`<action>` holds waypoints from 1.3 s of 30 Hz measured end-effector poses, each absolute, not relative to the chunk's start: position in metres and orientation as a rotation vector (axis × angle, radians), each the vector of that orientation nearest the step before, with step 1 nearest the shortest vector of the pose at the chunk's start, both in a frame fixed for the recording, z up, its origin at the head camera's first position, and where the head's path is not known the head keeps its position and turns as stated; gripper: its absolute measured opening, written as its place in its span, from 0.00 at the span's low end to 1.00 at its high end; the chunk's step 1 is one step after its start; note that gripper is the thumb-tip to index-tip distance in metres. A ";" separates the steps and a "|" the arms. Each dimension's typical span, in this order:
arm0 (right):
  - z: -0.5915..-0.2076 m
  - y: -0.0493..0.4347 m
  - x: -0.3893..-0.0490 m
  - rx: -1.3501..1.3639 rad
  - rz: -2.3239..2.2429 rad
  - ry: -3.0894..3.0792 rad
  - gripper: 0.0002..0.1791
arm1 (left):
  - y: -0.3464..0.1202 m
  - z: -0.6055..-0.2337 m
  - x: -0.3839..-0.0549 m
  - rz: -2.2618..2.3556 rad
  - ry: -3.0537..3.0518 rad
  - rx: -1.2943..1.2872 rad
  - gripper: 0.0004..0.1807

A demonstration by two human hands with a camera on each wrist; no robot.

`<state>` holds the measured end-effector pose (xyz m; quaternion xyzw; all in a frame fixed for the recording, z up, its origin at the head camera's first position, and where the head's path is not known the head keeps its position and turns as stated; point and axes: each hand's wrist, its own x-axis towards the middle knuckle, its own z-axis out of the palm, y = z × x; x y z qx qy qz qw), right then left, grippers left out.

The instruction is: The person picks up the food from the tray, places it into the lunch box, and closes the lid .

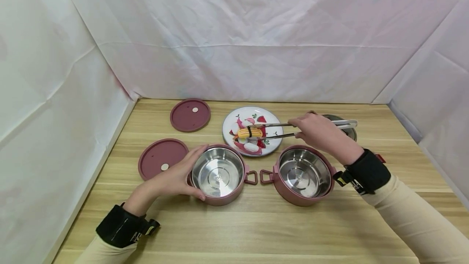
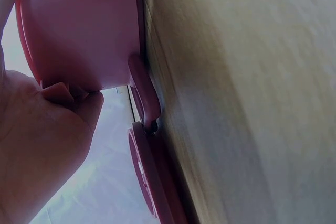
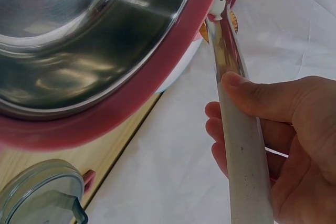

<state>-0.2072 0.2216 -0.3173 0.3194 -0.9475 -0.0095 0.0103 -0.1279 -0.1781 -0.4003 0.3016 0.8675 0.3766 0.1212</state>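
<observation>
My left hand [image 1: 176,180] grips the side of the left pink pot [image 1: 223,201], thumb at the front and fingers around the back. In the left wrist view, the palm lies against the pot's wall [image 2: 84,24]. My right hand [image 1: 324,133] holds metal tongs [image 1: 275,125] with pale handles [image 3: 244,166]. The tongs reach left over a patterned plate [image 1: 269,115], their tips on either side of a yellow, ridged food piece [image 1: 243,133] with a dark band. A matching right pot [image 1: 298,200], steel-lined and uncovered, stands below my right hand.
Two round maroon lids [image 1: 183,117] lie on the left side of the table [image 1: 234,235]. A glass container [image 3: 42,192] stands at the back right, partly hidden by my right hand in the head view. The pots' handles [image 1: 252,177] face each other. White cloth walls [image 1: 234,72] enclose the table.
</observation>
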 end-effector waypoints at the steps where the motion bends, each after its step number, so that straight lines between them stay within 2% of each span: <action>1: -0.317 0.222 -0.207 0.994 -0.028 -2.952 0.22 | -0.178 -0.400 -0.128 1.097 2.534 0.882 0.70; 21: -0.301 0.228 -0.191 1.015 0.119 -2.819 0.24 | -0.178 -0.401 -0.128 1.103 2.536 0.887 0.70; 39: -0.291 0.186 -0.153 1.238 0.143 -2.678 0.25 | -0.178 -0.400 -0.127 1.118 2.531 0.901 0.70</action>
